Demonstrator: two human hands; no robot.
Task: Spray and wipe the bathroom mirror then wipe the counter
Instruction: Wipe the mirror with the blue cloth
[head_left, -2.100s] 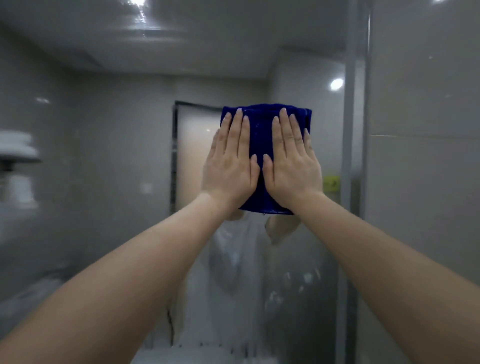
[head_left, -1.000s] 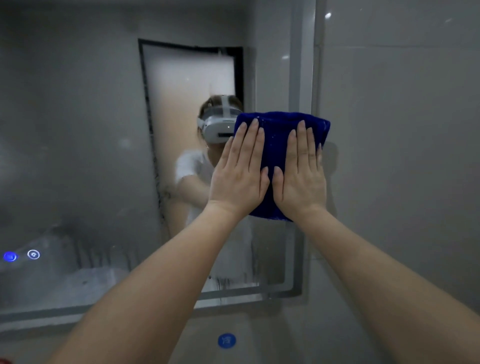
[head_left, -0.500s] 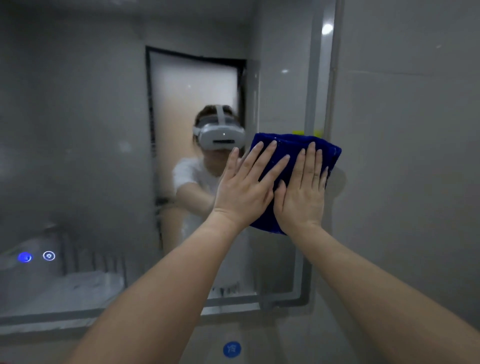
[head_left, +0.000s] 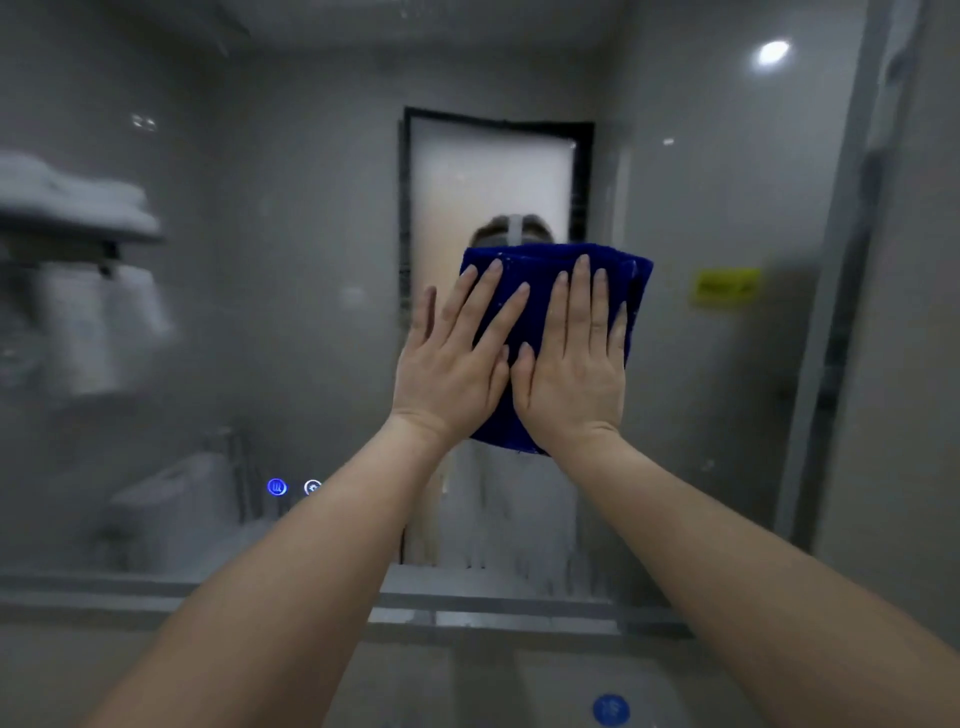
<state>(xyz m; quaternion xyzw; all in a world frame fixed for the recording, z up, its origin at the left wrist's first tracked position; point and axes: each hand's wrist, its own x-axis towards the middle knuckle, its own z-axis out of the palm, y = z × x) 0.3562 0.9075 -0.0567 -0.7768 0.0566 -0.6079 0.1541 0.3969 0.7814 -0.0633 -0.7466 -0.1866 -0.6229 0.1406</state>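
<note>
Both hands, left hand (head_left: 451, 364) and right hand (head_left: 574, 366), flat with fingers straight, press the blue cloth (head_left: 550, 270) onto the mirror (head_left: 260, 312), just above its lit buttons (head_left: 277, 487).

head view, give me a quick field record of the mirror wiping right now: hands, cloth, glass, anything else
stage: wiping under way
tool: folded dark blue cloth, flat on the glass
left: left hand, fingers straight, pressing the cloth
right: right hand, fingers straight, pressing beside it
surface: mirror, hazy, wet streaks near its lower edge
extras: two lit buttons low on the glass; yellow label; round blue sticker on the wall below
</note>
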